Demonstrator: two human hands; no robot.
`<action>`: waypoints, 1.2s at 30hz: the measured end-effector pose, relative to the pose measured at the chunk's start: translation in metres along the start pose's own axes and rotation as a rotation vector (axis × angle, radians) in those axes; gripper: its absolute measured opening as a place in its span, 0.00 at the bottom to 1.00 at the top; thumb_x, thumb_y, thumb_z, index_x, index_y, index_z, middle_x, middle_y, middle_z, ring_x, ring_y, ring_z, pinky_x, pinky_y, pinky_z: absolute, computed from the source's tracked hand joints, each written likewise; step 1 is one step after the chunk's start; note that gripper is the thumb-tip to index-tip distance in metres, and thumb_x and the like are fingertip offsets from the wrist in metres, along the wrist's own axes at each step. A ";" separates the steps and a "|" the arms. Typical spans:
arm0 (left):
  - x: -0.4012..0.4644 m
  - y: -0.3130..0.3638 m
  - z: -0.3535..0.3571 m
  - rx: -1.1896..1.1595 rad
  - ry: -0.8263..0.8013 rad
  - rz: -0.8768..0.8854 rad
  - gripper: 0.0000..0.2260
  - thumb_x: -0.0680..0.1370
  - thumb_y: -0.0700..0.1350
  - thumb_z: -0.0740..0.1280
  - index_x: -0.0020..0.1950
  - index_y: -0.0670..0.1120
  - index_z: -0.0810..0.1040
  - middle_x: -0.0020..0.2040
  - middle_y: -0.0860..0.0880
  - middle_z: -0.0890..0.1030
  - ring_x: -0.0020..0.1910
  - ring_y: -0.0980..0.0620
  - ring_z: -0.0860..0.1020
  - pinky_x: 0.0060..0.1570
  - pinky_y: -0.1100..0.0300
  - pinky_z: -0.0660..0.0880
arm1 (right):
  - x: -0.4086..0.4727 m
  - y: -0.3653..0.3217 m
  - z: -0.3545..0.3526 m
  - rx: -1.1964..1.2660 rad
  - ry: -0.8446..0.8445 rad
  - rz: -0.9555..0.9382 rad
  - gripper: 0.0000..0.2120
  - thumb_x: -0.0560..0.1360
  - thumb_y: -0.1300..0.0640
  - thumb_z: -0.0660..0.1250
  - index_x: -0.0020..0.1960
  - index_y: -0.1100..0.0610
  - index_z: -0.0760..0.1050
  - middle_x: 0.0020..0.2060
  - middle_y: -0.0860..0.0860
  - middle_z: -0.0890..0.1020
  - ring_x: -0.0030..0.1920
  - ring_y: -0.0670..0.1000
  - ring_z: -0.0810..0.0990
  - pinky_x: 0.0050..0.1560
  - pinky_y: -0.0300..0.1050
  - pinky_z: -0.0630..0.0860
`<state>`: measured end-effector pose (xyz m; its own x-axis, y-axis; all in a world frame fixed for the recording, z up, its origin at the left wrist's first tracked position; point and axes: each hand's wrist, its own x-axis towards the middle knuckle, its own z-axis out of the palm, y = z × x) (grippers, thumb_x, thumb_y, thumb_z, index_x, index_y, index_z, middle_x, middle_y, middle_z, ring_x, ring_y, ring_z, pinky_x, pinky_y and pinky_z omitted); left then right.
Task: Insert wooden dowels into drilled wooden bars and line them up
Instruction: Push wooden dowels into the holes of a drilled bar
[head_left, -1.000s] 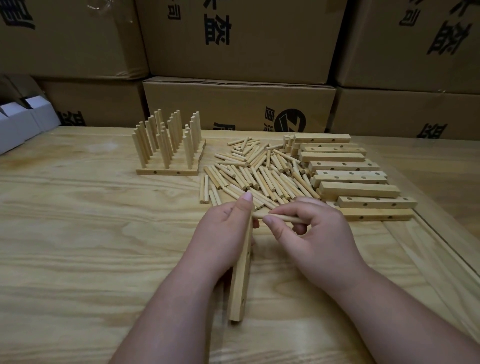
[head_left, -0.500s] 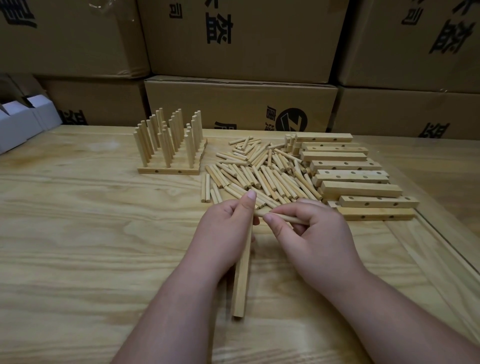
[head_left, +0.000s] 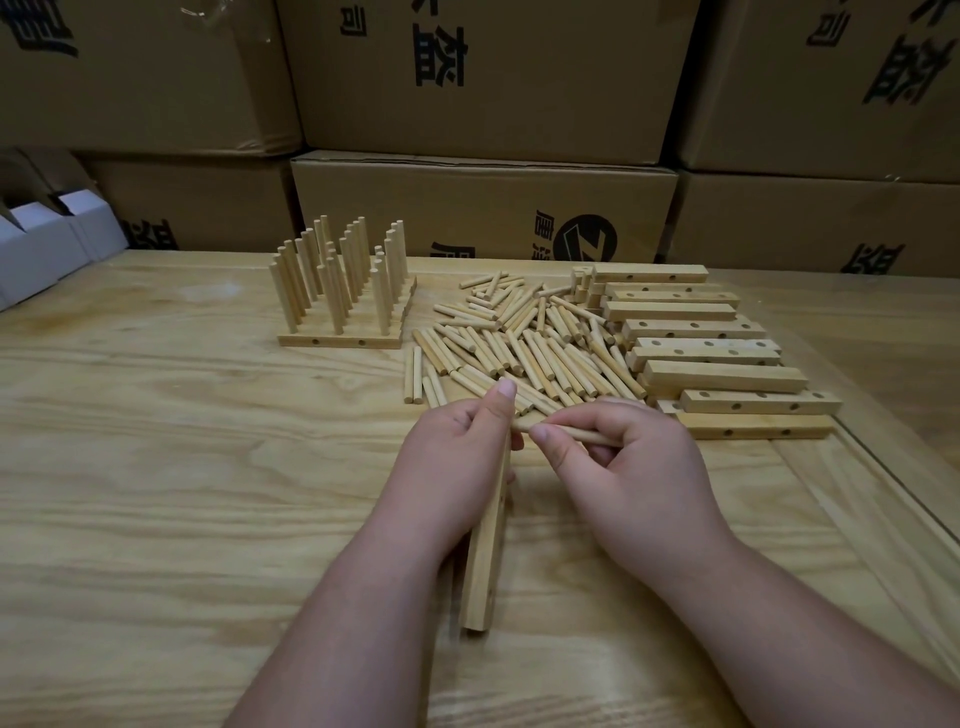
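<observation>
Bars (head_left: 698, 343) wait stacked at the tabletop's (head_left: 156, 467) right, finished rows far left. Since a second ago almost nothing moves: left hand (head_left: 457, 467) still grips one bar (head_left: 485, 551); right hand (head_left: 618, 457) still pinches a dowel (head_left: 566, 434) at its top, insertion pending.

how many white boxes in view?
2. One white box at the frame's left edge, second white box just right of it, by the table's far-left corner. More may be hidden.
</observation>
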<state>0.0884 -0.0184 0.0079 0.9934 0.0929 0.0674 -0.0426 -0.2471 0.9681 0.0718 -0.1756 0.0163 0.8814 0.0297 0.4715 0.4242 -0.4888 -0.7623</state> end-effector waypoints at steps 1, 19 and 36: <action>0.000 0.001 0.000 0.003 0.006 -0.003 0.22 0.80 0.66 0.60 0.35 0.55 0.82 0.31 0.56 0.82 0.29 0.61 0.80 0.38 0.57 0.75 | 0.000 0.000 0.000 -0.004 0.001 0.001 0.05 0.72 0.50 0.75 0.43 0.39 0.82 0.45 0.33 0.80 0.50 0.38 0.79 0.43 0.27 0.74; -0.006 0.006 -0.001 0.011 -0.019 -0.013 0.23 0.80 0.64 0.61 0.34 0.53 0.82 0.28 0.57 0.81 0.26 0.62 0.78 0.27 0.67 0.71 | 0.001 0.007 -0.002 0.042 -0.013 0.021 0.07 0.72 0.50 0.76 0.41 0.38 0.82 0.41 0.35 0.83 0.45 0.36 0.81 0.41 0.27 0.74; -0.005 0.010 -0.005 -0.064 0.003 -0.107 0.22 0.81 0.64 0.60 0.38 0.53 0.84 0.26 0.53 0.80 0.25 0.60 0.78 0.25 0.66 0.71 | 0.009 0.014 -0.018 0.013 -0.134 -0.152 0.05 0.73 0.57 0.75 0.48 0.49 0.85 0.38 0.43 0.83 0.40 0.46 0.82 0.38 0.33 0.75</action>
<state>0.0825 -0.0161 0.0187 0.9923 0.1181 -0.0370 0.0574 -0.1736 0.9831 0.0823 -0.1976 0.0178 0.8262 0.2184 0.5194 0.5567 -0.4590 -0.6925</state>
